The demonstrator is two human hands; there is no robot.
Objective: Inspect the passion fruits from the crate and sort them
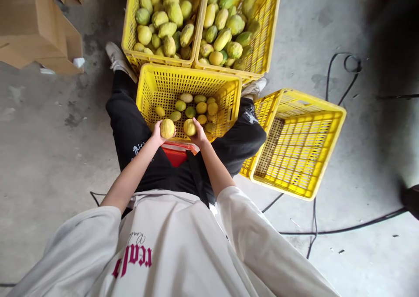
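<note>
Concrete floor [52,157] all around, beneath both hands. Side crate [291,157], yellow plastic, tipped w/ its open end up, well to the R of the R hand [199,135]. Far L crate [160,61] & far R crate [229,72], also yellow, stand side by side fwd of the hands, heaped w/ green-yellow oblong fruit [175,13]. Near crate [190,73], yellow too, sits btwn the person's legs, right under & just fwd of both hands. Cardboard boxes [49,26] well fwd & L of the L hand [157,133]. Black cable [360,225] runs along the floor, R of & behind the R hand. Red piece [176,156], prob. plastic, just behind & btwn the hands. Loose fruit [190,112], yellow & green, lies on the near crate's bottom, approx. a dozen pcs, mostly fwd & R of the L hand. L fruit [167,128], round, yellow, faintly striped, is in the L hand, fingers curled round it. R fruit [190,127], similar, is gripped by the R hand, thumb on top. Both held pcs are over the near crate's body-side edge, a small gap btwn them.
</note>
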